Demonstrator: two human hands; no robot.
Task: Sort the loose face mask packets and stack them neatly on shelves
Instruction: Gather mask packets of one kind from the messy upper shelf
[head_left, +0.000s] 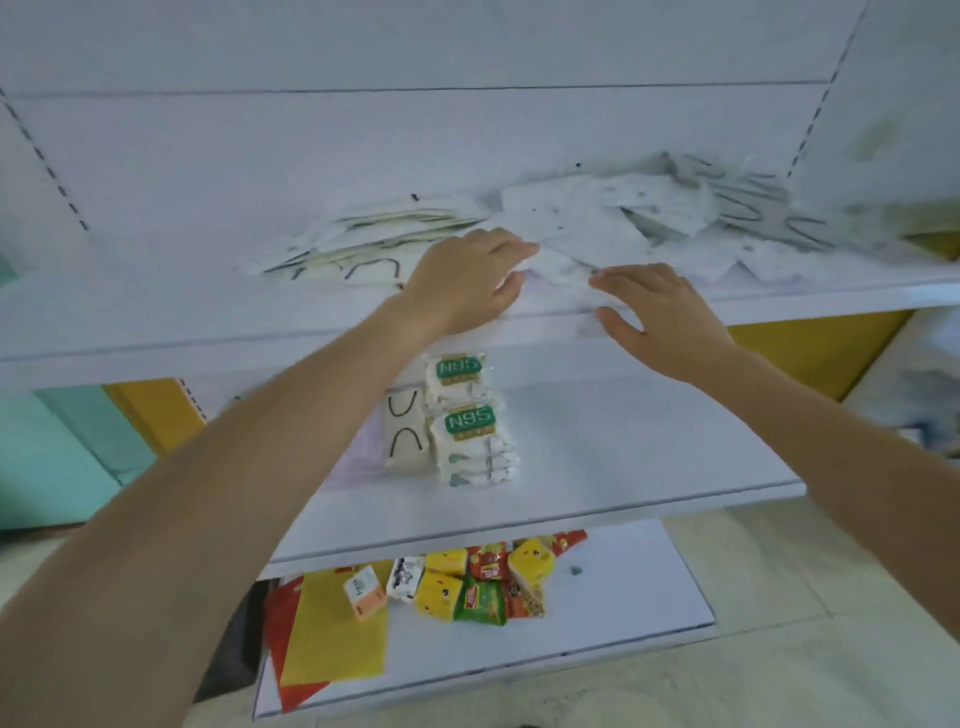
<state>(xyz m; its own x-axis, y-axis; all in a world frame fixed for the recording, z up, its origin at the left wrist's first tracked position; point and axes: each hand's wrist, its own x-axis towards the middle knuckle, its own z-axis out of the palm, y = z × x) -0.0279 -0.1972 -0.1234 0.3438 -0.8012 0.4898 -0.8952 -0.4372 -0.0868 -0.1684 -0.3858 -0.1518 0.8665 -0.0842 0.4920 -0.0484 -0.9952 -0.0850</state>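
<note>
Loose white face mask packets (597, 218) lie in a messy heap across the upper shelf (156, 322), spreading to the right. My left hand (467, 280) rests on the shelf's front part, fingers pinching the edge of a white packet (558, 262). My right hand (654, 317) hovers just right of it, fingers spread, touching the same packet's near edge. On the middle shelf (649, 457) stand tidy stacks: N95 packets (470, 421) with green labels, and a cream packet stack (405, 431) beside them on the left.
The bottom shelf (623, 613) holds colourful snack packets (483, 582) and red and yellow sheets (332, 629). Slotted uprights run along both sides of the white back panel. A teal and yellow wall shows behind, at left and right.
</note>
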